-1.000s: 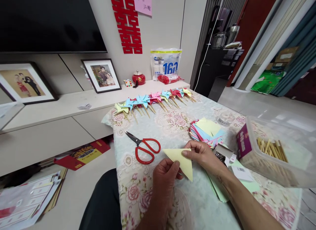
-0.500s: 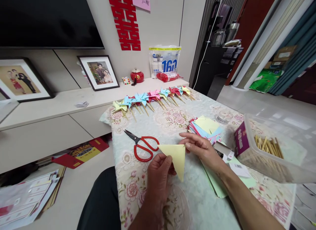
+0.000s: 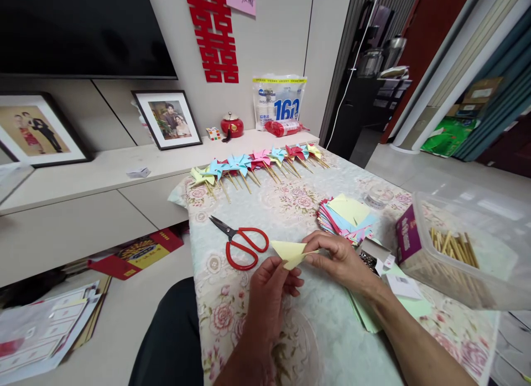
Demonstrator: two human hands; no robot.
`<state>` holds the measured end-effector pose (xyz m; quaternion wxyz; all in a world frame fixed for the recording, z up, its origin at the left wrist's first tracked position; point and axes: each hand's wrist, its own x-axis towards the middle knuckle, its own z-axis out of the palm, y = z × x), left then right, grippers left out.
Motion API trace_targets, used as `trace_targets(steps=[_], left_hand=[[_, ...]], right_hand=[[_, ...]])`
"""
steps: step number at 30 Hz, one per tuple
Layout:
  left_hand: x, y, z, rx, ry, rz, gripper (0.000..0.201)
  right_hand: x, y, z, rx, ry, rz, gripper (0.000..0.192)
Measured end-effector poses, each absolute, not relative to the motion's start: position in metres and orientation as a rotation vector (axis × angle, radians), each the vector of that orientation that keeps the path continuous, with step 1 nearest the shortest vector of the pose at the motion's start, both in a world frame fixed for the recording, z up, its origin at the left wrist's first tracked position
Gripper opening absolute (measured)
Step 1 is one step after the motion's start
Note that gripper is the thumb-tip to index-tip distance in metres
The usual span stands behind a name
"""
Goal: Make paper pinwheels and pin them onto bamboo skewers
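Pale yellow paper, folded and partly opened out, is held above the floral tablecloth. My left hand pinches its lower edge between thumb and fingers. On the paper's right side, my right hand grips a corner with thumb and forefinger. Red-handled scissors lie to the left of the paper, blades pointing away and left. Beyond my right hand sits a stack of coloured paper squares, a yellow one on top. Green paper sheets lie partly under my right forearm.
A row of paper pinwheels on sticks lines the table's far edge. At right, a clear plastic box holds wooden sticks. A small open box of metal pieces and a roll of clear tape lie nearby.
The yellow paper has turned from a flat triangle hanging point down to a tilted, partly opened fold. My right hand has moved slightly down and taken hold of its right corner.
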<state>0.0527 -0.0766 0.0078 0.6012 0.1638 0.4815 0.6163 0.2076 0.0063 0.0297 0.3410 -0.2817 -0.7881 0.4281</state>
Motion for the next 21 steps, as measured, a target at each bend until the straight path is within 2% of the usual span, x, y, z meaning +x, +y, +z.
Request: trace_targets(steps=[4, 7, 17, 21], left_hand=[[0.055, -0.078, 0.006, 0.512, 1.178, 1.454, 0.019], [0.057, -0.078, 0.001, 0.651, 1.224, 1.468, 0.023], [0.057, -0.076, -0.002, 0.628, 1.346, 1.499, 0.018], [0.056, -0.077, -0.003, 0.639, 1.365, 1.472, 0.018]], right_hand=[[0.208, 0.006, 0.029, -0.849, -1.965, 1.165, 0.019], [0.208, 0.005, 0.029, -0.906, -1.949, 1.193, 0.022], [0.207, 0.004, 0.027, -0.918, -1.918, 1.297, 0.018], [0.208, 0.004, 0.027, -0.905, -1.817, 1.388, 0.043]])
